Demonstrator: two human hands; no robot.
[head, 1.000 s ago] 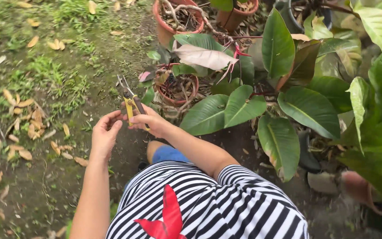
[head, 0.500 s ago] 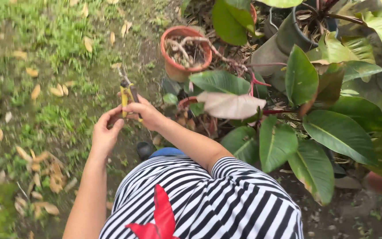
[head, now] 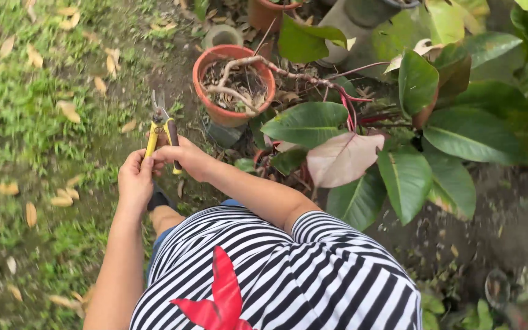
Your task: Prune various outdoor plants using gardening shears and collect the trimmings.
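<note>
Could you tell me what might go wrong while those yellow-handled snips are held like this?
The snips sit between both hands with the blades up and slightly parted, so the left hand, right at the handles, could get pinched or nicked. The right hand grips only the lower handles, so they might slip onto the ground.

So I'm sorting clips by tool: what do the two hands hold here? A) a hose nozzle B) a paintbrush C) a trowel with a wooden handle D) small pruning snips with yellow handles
D: the right hand and left hand both grip the yellow-handled pruning snips, blades pointing up beside the terracotta pot.
</note>
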